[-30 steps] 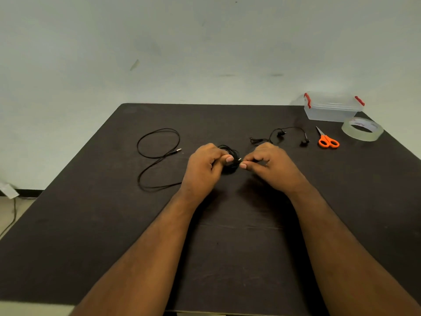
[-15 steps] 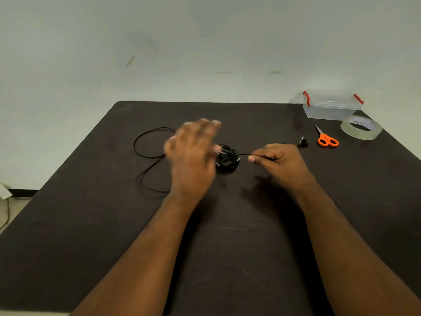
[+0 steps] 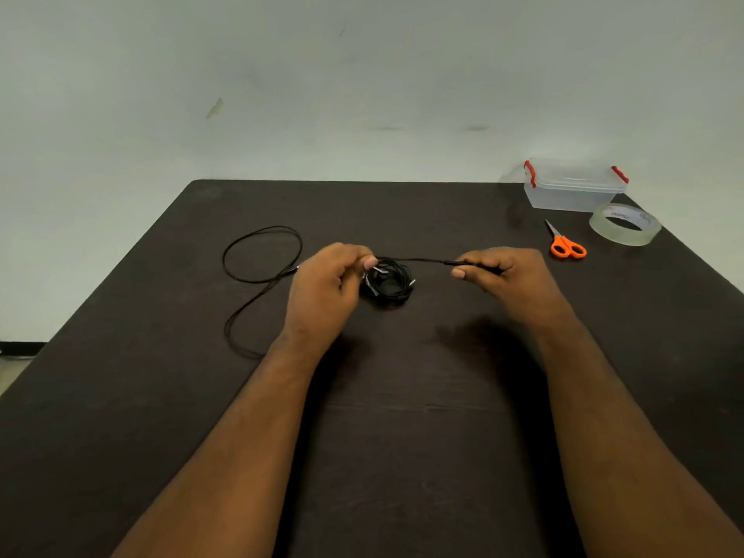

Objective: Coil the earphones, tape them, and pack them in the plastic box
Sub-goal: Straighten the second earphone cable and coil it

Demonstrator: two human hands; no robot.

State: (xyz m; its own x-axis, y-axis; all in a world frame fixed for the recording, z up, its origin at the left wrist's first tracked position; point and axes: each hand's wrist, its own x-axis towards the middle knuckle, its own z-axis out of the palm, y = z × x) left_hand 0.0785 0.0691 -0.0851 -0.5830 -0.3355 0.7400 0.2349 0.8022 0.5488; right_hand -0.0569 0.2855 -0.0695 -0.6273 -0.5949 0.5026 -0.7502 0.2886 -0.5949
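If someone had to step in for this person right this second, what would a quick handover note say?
Left hand: pinches the cable at the coiled bundle mid-table.
Right hand: pinches the cable's free end, stretched taut from the bundle.
Loose cable: uncoiled on the table, left of the hands.
Plastic box, lid on, far right corner; tape roll and orange scissors beside it, untouched.
Done: coil partly wound.
Left: finish coiling, tape, pack in the box.

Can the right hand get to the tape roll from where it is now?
Probably yes. The right hand pinches a stretched earphone cable, so it must let go first; only bare table and the orange scissors lie toward the tape roll.
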